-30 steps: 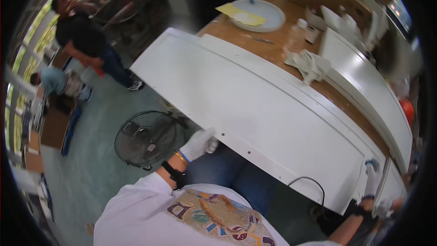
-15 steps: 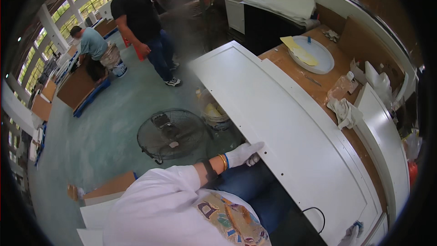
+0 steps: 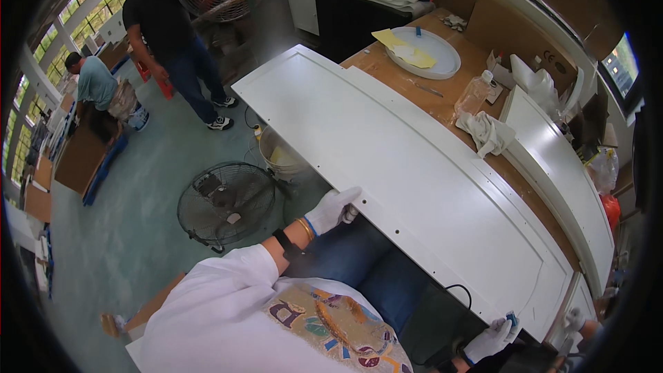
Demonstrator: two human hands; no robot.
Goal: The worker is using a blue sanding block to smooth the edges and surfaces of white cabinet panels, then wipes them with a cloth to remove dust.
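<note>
A long white framed panel point(image 3: 387, 145), with small dark holes along its near edge, runs from the upper middle to the lower right. My left hand point(image 3: 335, 211), in a white glove, is closed on that edge, thumb on top and fingers folded at the underside. My right hand point(image 3: 490, 340), also gloved, is at the panel's near right corner. Its fingers are closed on a small blue piece point(image 3: 512, 318), mostly hidden, its exact kind unclear. A thin black cable point(image 3: 461, 288) loops over the edge between my hands.
Behind the panel, a brown workbench point(image 3: 442, 107) carries a white oval tray point(image 3: 442, 52), a clear bottle point(image 3: 474, 93) and a white cloth point(image 3: 486, 131). Another white panel point(image 3: 552, 166) lies rightward. Another person's gloved hand point(image 3: 575, 319) is lower right. A floor fan point(image 3: 226, 204) and bucket point(image 3: 280, 155) stand left.
The view has shifted, so the surroundings appear farther left. My right hand, with the blue piece, has moved from the panel's face to its near edge. My left hand keeps its hold.
</note>
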